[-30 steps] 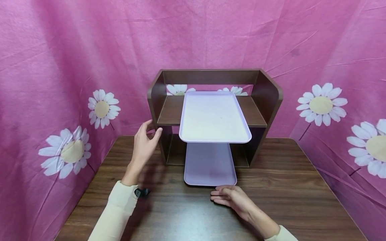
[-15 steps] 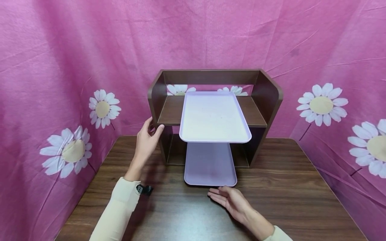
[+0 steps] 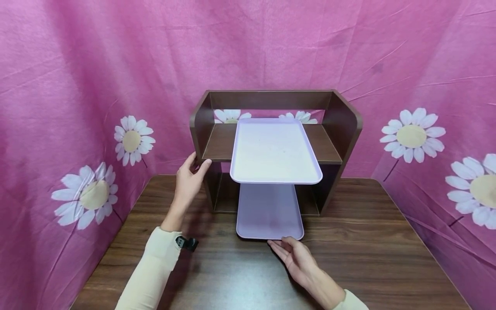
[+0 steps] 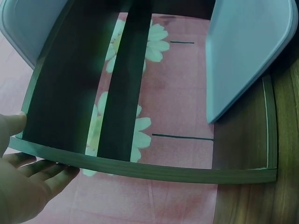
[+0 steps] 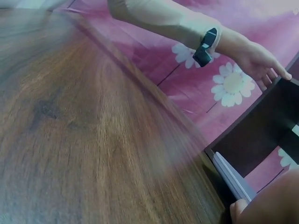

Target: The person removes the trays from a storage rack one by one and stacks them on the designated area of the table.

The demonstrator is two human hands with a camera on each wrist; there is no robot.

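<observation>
A dark brown two-tier shelf [image 3: 333, 172] stands on the table. On its upper board lies a pale lilac tray [image 3: 276, 150], jutting out past the front. A second lilac tray [image 3: 269, 215] sticks out of the lower tier. My left hand [image 3: 187, 185] grips the front edge of the shelf's left side panel, thumb [image 4: 14, 123] on the inner side and fingers outside. My right hand [image 3: 304, 262] is at the lower tray's front rim near its right corner, fingers underneath and thumb on the rim. In the right wrist view that thumb [image 5: 239, 208] lies beside the tray's edge.
The wooden table [image 3: 240, 275] runs under the shelf and out to both sides. A pink cloth [image 3: 267, 43] printed with white daisies hangs behind and around it. A small black device [image 3: 187, 243] sits on the left wrist.
My left hand has moved slightly right and up, taking hold of the side panel. My right hand has turned palm-up and closed in on the lower tray's front rim. Both trays stay put.
</observation>
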